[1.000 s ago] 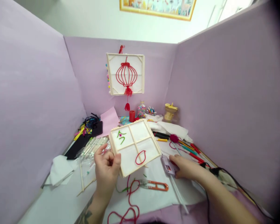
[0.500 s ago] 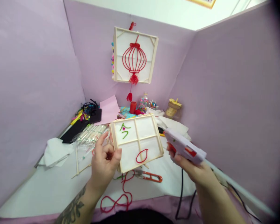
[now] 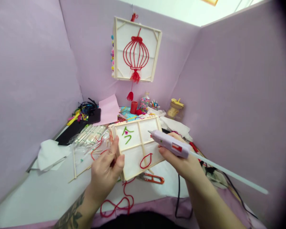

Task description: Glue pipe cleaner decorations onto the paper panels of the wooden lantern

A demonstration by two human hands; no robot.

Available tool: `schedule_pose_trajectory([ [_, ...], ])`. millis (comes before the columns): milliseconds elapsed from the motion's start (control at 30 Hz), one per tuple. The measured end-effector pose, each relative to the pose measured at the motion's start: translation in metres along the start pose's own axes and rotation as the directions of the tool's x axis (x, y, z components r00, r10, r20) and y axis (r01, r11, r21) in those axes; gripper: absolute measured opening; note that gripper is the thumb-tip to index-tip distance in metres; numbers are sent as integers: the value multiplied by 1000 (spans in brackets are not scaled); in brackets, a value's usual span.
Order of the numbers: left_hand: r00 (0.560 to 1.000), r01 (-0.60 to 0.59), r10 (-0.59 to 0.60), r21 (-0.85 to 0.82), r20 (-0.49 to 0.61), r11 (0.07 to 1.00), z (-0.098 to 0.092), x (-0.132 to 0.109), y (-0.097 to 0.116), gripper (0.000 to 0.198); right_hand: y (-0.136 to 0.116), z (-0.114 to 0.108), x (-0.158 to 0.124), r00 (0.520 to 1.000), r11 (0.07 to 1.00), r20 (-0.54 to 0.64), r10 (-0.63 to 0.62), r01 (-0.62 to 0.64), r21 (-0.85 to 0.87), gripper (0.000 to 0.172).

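Note:
My left hand [image 3: 106, 167] grips the left edge of a white paper box framed in wooden sticks [image 3: 131, 162], tilted above the table. Its face has four panes. Green string strokes with a pink dot [image 3: 126, 135] mark the upper left pane, and a red string loop [image 3: 146, 161] lies at the lower middle. In my right hand [image 3: 178, 160] is a pale purple glue gun [image 3: 170, 143] with a long glue stick out of its back. The nozzle points left, over the upper right pane; whether it touches cannot be told.
Orange-handled snips [image 3: 153, 178] and red cord [image 3: 116, 206] lie below the box. A lantern box [image 3: 137, 49] hangs ahead. Bagged sticks [image 3: 89, 135] and white cloth [image 3: 50, 154] are left; a lidded cup [image 3: 175, 108] stands behind right. A black cable [image 3: 178, 197] trails below the right hand.
My right hand has brought the glue gun left, over the box. My left hand has closed on the box's left edge, where its fingers were raised before. The view has shifted slightly.

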State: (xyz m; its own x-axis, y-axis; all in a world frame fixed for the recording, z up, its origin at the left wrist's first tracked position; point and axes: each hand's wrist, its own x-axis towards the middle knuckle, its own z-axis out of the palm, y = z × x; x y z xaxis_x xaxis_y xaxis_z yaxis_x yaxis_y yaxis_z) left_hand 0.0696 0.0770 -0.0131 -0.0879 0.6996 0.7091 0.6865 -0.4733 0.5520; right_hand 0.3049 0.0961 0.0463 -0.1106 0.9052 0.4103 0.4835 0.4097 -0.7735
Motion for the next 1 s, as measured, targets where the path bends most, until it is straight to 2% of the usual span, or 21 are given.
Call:
schedule_pose_trajectory([
  [133,999,-46,46,18,2,999,0,-1,-1,45,1,1,5,998,998,18,62,-62,-14,16],
  [400,987,-162,162,22,6,987,0,2,-1,45,2,3,7,996,996,15,88,-88,-17,19],
  [1000,982,-187,187,-18,-5,982,1,3,2,36,2,6,7,994,993,-15,111,-111,-27,24],
])
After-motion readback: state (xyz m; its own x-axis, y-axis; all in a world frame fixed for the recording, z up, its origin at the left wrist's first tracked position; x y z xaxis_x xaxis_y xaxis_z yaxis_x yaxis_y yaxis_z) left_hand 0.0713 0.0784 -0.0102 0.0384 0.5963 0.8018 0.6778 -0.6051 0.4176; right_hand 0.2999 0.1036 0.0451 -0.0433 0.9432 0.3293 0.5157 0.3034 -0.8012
